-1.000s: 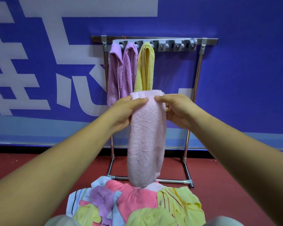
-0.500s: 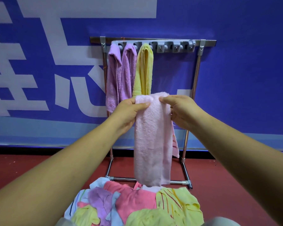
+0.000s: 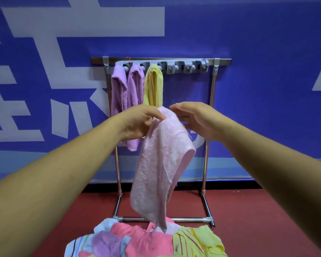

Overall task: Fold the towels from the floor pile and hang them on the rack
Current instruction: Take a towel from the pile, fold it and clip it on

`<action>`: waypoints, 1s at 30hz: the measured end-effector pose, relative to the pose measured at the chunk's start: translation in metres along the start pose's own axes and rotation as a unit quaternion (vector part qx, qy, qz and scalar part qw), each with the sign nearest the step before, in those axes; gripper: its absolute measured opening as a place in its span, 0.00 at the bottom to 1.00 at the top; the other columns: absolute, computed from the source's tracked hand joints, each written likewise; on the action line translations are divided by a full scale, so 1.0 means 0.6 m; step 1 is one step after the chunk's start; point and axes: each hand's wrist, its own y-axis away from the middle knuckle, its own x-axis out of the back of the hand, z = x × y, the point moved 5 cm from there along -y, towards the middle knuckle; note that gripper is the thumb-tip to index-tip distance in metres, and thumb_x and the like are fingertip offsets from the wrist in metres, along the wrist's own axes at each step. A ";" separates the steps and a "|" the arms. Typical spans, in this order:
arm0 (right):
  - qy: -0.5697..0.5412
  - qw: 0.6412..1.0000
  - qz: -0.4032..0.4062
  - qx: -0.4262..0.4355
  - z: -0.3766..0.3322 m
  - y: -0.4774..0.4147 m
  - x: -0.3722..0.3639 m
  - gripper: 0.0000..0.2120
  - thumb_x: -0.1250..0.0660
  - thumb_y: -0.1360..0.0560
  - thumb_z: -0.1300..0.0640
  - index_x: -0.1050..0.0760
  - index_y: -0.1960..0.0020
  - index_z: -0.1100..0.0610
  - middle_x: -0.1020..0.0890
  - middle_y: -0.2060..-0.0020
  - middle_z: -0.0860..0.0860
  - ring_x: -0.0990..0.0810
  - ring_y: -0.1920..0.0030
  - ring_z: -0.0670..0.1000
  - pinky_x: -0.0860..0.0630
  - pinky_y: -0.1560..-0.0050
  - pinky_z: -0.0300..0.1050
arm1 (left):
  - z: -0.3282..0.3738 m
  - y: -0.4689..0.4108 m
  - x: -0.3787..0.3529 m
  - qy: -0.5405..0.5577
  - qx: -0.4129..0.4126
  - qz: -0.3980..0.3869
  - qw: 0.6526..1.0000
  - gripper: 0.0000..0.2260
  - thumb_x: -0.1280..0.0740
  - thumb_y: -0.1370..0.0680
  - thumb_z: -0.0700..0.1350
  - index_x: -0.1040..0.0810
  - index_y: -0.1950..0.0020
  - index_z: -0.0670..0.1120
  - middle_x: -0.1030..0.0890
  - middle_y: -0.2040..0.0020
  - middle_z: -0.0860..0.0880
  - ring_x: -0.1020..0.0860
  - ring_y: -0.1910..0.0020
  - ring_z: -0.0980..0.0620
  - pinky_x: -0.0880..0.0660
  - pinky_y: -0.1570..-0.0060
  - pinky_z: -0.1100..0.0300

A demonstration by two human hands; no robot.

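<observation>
1. The left hand point(image 3: 137, 121) pinches the top of the pink towel point(image 3: 159, 164), which dangles before the rack point(image 3: 212, 89), its tip over the floor pile point(image 3: 146, 242).
2. The right hand point(image 3: 195, 120) is spread, fingers straight, just beside the towel; contact is unclear.

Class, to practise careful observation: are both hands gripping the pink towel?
No, only the left hand pinches the pink towel at its top; the right hand is open beside it.
</observation>
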 end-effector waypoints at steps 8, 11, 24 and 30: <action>0.015 0.995 -0.095 -0.004 -0.039 -0.061 0.012 0.16 0.34 0.20 0.55 0.22 0.47 0.71 0.19 0.61 0.61 0.20 0.61 0.55 0.24 0.56 0.42 | 0.072 -0.058 0.026 -0.087 0.010 0.016 0.996 0.10 0.32 0.31 0.40 0.29 0.53 0.41 0.39 0.74 0.53 0.41 0.75 0.51 0.34 0.69 0.65; 0.036 0.995 -0.089 0.012 -0.056 -0.082 0.043 0.10 0.36 0.19 0.62 0.23 0.58 0.63 0.19 0.68 0.52 0.20 0.69 0.48 0.24 0.66 0.38 | 0.085 -0.088 0.034 -0.100 -0.013 0.005 0.995 0.07 0.35 0.25 0.38 0.27 0.48 0.42 0.28 0.73 0.52 0.30 0.73 0.55 0.29 0.69 0.65; 0.180 0.982 0.017 0.048 -0.082 -0.210 0.202 0.11 0.29 0.22 0.55 0.19 0.52 0.64 0.18 0.61 0.52 0.21 0.59 0.50 0.24 0.51 0.48 | 0.157 -0.252 0.078 -0.245 -0.126 0.067 0.959 0.06 0.29 0.23 0.42 0.19 0.50 0.39 0.22 0.52 0.42 0.27 0.51 0.48 0.33 0.47 0.53; 0.301 0.942 0.117 0.088 -0.119 -0.280 0.252 0.13 0.26 0.25 0.49 0.18 0.58 0.59 0.22 0.62 0.53 0.26 0.60 0.51 0.28 0.54 0.47 | 0.200 -0.329 0.097 -0.295 -0.175 0.122 0.931 0.12 0.27 0.25 0.47 0.22 0.45 0.45 0.21 0.46 0.46 0.25 0.51 0.51 0.28 0.51 0.58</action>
